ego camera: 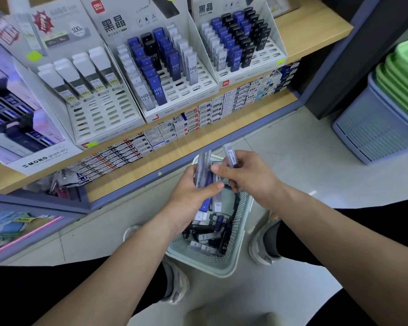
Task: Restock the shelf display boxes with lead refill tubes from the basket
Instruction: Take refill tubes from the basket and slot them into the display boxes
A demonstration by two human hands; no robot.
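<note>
Left hand [191, 196] — tubes [202, 166] (more in basket [212, 267])

the basket [222, 267] is pale moulded plastic with a perforated wall, and the tubes [206, 249] in it are smooth, glossy plastic. the display boxes [198, 87] look like matt white card on a wood-grain shelf [151, 165]. the floor [292, 149] is glossy tile.

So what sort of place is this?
Probably a stationery shop: a shelf carries display boxes of lead tubes, small cartons are stacked beneath, and the left hand and right hand hold more tubes over a basket.
</note>
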